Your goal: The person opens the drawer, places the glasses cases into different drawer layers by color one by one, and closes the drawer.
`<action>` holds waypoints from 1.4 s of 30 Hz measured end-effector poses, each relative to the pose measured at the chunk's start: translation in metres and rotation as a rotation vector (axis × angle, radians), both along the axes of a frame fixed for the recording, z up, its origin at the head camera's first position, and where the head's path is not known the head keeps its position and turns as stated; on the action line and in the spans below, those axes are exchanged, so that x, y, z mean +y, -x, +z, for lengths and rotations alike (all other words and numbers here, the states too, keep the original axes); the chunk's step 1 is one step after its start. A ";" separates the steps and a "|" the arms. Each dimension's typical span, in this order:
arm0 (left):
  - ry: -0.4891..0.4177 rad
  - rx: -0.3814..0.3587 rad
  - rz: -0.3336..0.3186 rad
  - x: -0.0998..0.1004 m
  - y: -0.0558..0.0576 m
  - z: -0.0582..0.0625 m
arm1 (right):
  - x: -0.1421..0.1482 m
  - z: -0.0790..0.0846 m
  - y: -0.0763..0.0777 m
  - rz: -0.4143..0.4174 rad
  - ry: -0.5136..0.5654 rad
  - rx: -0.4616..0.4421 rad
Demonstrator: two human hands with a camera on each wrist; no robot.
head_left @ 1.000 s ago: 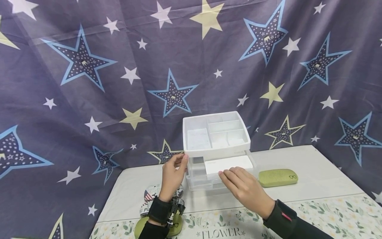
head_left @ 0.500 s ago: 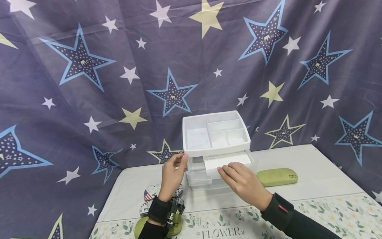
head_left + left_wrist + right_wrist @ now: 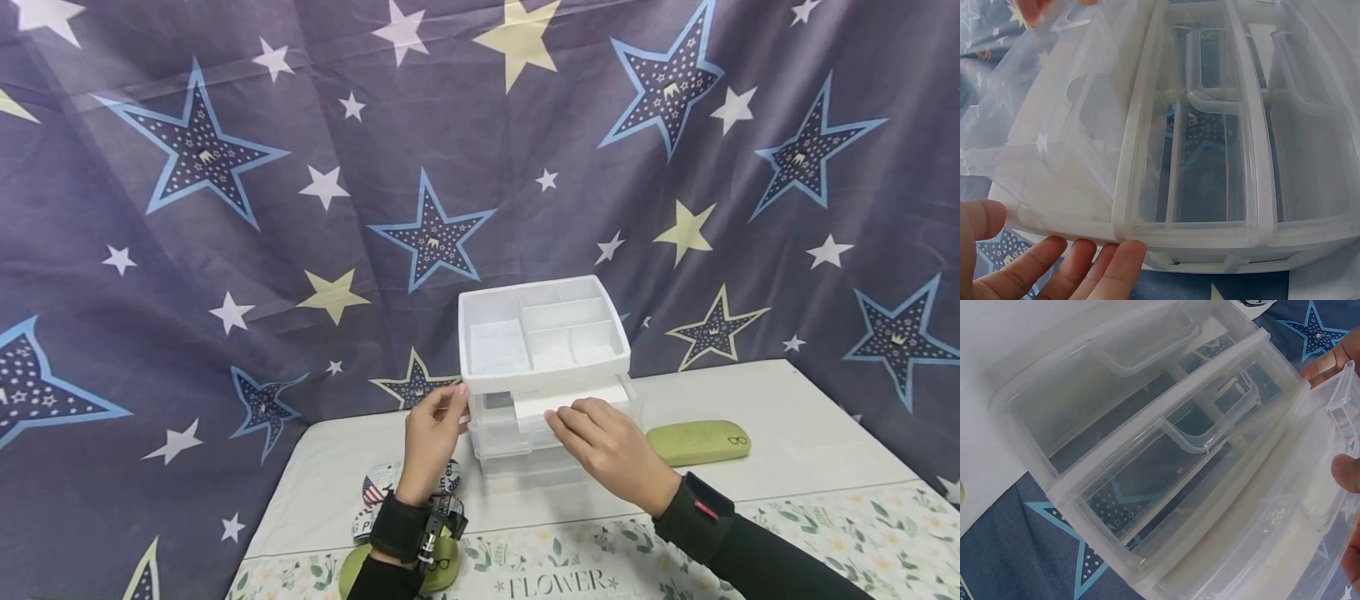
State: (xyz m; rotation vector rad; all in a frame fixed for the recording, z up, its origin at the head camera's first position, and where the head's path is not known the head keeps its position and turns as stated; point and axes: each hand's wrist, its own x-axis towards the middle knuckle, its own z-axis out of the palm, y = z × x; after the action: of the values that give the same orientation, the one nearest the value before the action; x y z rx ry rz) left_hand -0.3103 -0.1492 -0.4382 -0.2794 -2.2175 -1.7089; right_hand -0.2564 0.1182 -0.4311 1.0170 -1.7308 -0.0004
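A white-framed drawer organizer (image 3: 545,379) with clear drawers and a divided top tray stands on the table. Its upper drawer (image 3: 498,437) is partly out and holds a flat white box (image 3: 531,404). My left hand (image 3: 433,437) holds the organizer's left side by the front corner. In the left wrist view its fingertips (image 3: 1125,259) press along the white side edge. My right hand (image 3: 615,458) grips the upper drawer's front, fingers curled at its top edge. The right wrist view shows that thumb (image 3: 1347,474) against the clear drawer front. Both lower drawers look bare inside.
A green glasses case (image 3: 699,442) lies right of the organizer. Another green case (image 3: 444,567) sits below my left wrist, near a newsprint-patterned item (image 3: 381,487). A floral cloth (image 3: 555,554) covers the table front; a star-printed curtain (image 3: 450,108) hangs behind.
The upper drawer has slid back into the organizer, taking the white box further under the top tray. My right hand has moved slightly away from me with it. The left hand stays nearly still.
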 end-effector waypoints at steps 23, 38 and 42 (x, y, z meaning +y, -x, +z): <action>-0.021 0.018 0.019 0.002 -0.001 0.001 | -0.001 -0.007 0.016 -0.077 -0.017 -0.021; 0.001 0.024 0.028 0.002 -0.001 0.003 | -0.006 -0.019 0.030 -0.004 0.082 0.048; -0.001 0.025 0.025 0.003 -0.002 0.003 | -0.005 -0.025 0.032 0.010 0.110 0.071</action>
State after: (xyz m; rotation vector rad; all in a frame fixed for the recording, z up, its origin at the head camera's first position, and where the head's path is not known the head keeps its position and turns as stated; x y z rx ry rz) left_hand -0.3085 -0.1466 -0.4354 -0.2704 -2.1932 -1.6851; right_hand -0.2886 0.1128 -0.4560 0.9337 -1.6431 0.0640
